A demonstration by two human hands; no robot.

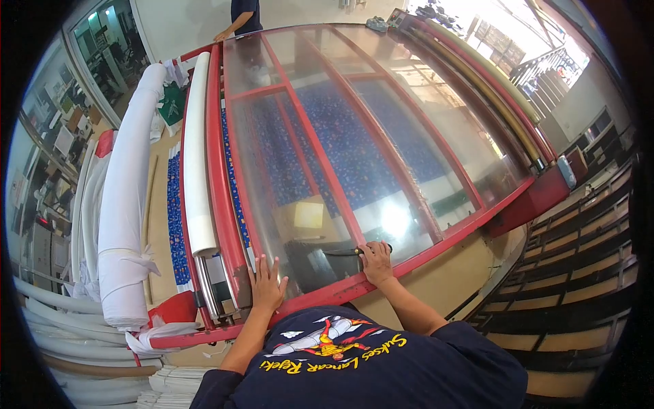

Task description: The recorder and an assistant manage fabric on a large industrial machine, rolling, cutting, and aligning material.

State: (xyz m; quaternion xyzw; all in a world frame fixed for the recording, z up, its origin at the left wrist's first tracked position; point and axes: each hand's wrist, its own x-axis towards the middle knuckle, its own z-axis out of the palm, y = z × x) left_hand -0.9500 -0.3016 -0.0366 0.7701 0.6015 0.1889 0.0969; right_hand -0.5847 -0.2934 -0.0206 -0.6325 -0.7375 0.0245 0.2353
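Note:
My left hand (268, 286) rests spread on the near left corner of a red metal frame (327, 291), its fingertips on the clear panel. It holds nothing. To the right, my right hand (378, 263) lies over the handles of a pair of scissors (343, 251), fingers curled around them. The dark blades lie on the clear panel and point left. My palm covers most of the handles. Under the clear top (317, 266) shows blue patterned fabric (332, 138), which also hangs on the left side.
A white roller (200, 153) runs along the frame's left side. Beyond it leans a large white fabric roll (127, 204). Brass-coloured and red rollers (490, 102) line the right end. Another person (245, 18) stands at the far edge, one hand on the frame. Black slatted racks (572, 286) stand right.

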